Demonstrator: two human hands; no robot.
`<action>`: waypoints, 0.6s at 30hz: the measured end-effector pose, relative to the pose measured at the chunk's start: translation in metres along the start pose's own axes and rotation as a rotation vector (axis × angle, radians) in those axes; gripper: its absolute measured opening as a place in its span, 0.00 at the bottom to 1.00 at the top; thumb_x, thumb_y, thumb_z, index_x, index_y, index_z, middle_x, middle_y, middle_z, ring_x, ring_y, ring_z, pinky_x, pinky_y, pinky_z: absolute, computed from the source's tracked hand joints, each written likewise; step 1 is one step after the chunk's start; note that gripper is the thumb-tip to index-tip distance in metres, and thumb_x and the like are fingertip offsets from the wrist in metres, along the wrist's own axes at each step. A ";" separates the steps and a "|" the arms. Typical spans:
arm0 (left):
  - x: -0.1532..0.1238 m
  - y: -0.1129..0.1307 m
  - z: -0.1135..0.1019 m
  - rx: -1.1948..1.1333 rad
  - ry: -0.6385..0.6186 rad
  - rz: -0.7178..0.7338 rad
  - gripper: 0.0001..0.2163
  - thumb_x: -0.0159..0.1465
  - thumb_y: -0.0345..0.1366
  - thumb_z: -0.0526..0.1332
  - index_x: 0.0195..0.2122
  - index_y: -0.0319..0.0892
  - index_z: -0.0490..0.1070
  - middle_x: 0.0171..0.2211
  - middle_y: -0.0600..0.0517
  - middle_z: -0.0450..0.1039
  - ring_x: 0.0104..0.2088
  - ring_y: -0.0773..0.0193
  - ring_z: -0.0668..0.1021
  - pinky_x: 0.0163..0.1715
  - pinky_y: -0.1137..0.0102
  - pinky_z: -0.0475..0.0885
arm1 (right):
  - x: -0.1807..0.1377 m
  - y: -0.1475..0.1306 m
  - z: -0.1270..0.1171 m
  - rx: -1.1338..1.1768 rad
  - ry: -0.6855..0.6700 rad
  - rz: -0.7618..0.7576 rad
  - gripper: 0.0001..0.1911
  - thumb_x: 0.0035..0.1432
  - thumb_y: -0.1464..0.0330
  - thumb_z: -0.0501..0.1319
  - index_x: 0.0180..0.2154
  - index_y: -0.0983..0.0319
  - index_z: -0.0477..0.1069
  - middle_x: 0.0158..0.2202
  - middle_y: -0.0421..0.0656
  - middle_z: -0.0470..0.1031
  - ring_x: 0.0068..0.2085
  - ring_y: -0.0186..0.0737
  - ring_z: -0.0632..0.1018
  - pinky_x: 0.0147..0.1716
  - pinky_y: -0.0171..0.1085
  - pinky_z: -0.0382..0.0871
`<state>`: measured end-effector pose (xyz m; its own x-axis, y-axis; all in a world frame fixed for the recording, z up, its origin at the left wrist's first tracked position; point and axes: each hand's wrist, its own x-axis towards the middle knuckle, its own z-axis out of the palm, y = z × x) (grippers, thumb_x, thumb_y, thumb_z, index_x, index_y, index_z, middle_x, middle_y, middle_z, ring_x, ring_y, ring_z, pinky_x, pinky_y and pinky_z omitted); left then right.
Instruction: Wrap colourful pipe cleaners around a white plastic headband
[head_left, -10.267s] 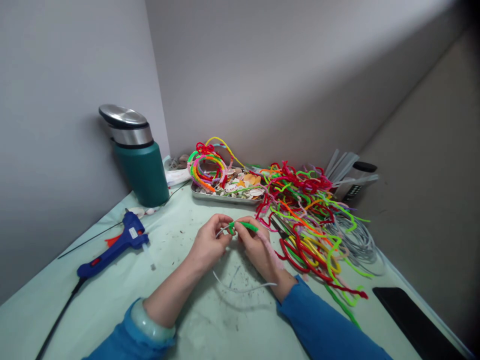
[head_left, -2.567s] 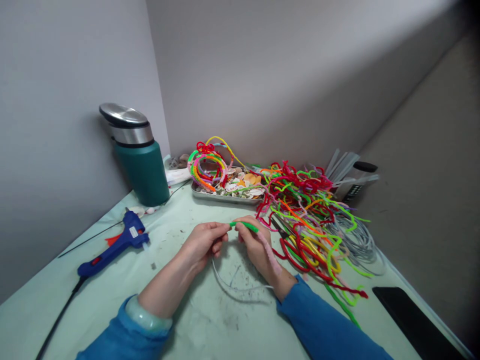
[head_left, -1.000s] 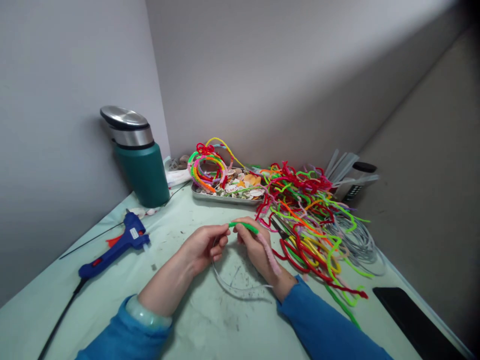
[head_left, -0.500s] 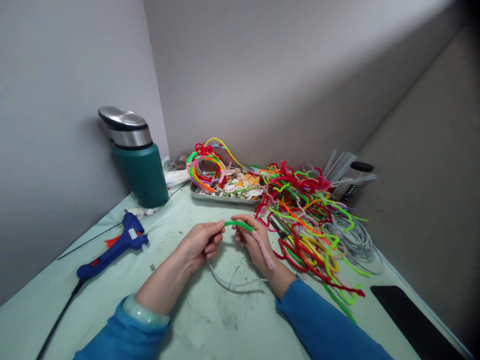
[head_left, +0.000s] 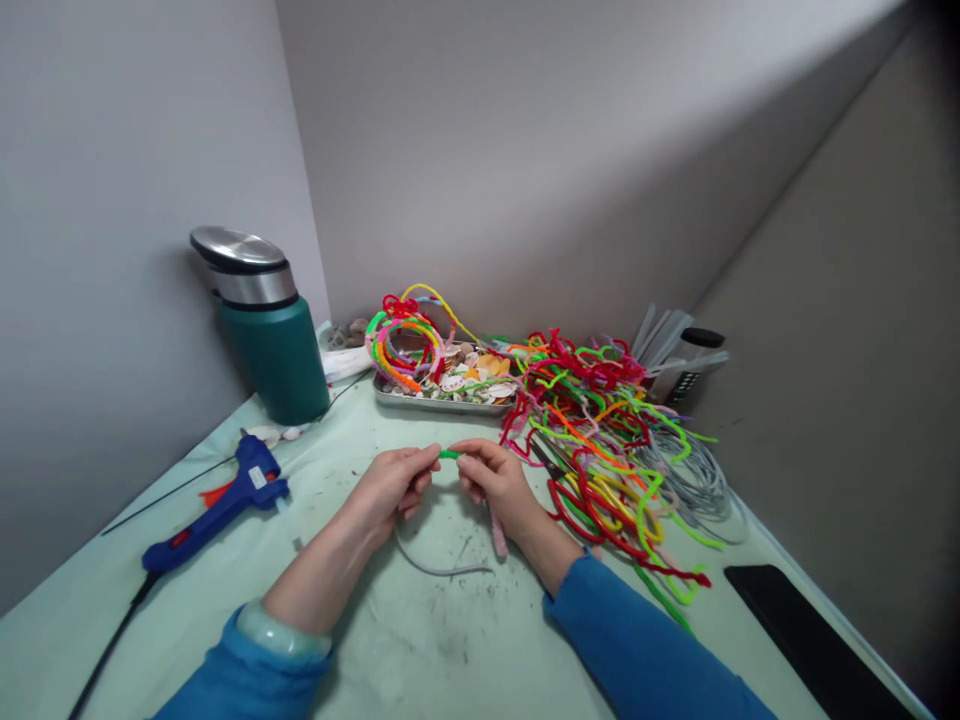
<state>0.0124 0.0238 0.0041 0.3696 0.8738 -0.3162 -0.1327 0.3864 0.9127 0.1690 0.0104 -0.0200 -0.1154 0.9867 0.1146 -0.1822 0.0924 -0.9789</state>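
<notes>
My left hand (head_left: 394,482) and my right hand (head_left: 493,483) meet over the pale green table (head_left: 390,640), both pinched on a short green pipe cleaner (head_left: 450,455) that bridges their fingertips. A pink pipe cleaner (head_left: 498,530) hangs down below my right hand. A thin grey wire (head_left: 435,565) curves on the table under my hands; its upper end runs up behind my left hand. Both sleeves are blue, and a pale bangle (head_left: 281,632) sits on my left wrist.
A heap of coloured pipe cleaners (head_left: 600,420) lies right of my hands beside a grey wire coil (head_left: 697,480). Behind stand a metal tray (head_left: 442,385) of shells and a teal flask (head_left: 262,325). A blue glue gun (head_left: 217,500) lies left, a black phone (head_left: 810,630) front right.
The visible green stretch between my fingertips has shortened. The pink pipe cleaner has swung from over my right wrist to below the hand. The view has tilted slightly.
</notes>
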 end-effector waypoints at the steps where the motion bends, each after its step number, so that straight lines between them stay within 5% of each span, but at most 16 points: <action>1: 0.000 0.000 0.001 0.009 0.006 0.007 0.15 0.54 0.47 0.60 0.27 0.38 0.65 0.13 0.62 0.54 0.10 0.78 0.52 0.09 0.77 0.47 | 0.000 0.000 0.000 0.006 0.019 0.002 0.10 0.50 0.66 0.60 0.36 0.63 0.71 0.18 0.35 0.64 0.17 0.26 0.62 0.16 0.28 0.53; 10: 0.003 0.000 -0.004 0.016 -0.022 0.017 0.14 0.52 0.46 0.61 0.28 0.38 0.65 0.13 0.62 0.53 0.10 0.79 0.50 0.10 0.78 0.43 | -0.001 -0.002 0.001 -0.042 0.115 -0.034 0.19 0.57 0.57 0.52 0.34 0.65 0.71 0.23 0.41 0.70 0.19 0.30 0.67 0.18 0.30 0.59; 15: 0.002 -0.002 -0.005 0.025 -0.041 0.021 0.14 0.52 0.45 0.61 0.28 0.38 0.66 0.13 0.63 0.52 0.11 0.79 0.49 0.10 0.78 0.42 | 0.001 0.001 -0.002 -0.265 0.276 -0.195 0.17 0.56 0.58 0.52 0.32 0.64 0.73 0.29 0.43 0.72 0.29 0.35 0.71 0.25 0.31 0.64; 18: 0.002 -0.001 -0.005 0.047 -0.033 0.028 0.14 0.51 0.46 0.60 0.27 0.38 0.65 0.12 0.63 0.51 0.11 0.78 0.49 0.10 0.77 0.43 | 0.010 -0.009 -0.012 -0.453 0.280 -0.215 0.17 0.58 0.60 0.50 0.34 0.64 0.72 0.26 0.41 0.71 0.23 0.32 0.69 0.20 0.30 0.61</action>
<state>0.0089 0.0268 0.0010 0.3964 0.8734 -0.2828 -0.1006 0.3475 0.9323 0.1810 0.0209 -0.0120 0.1523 0.9315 0.3302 0.2703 0.2821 -0.9205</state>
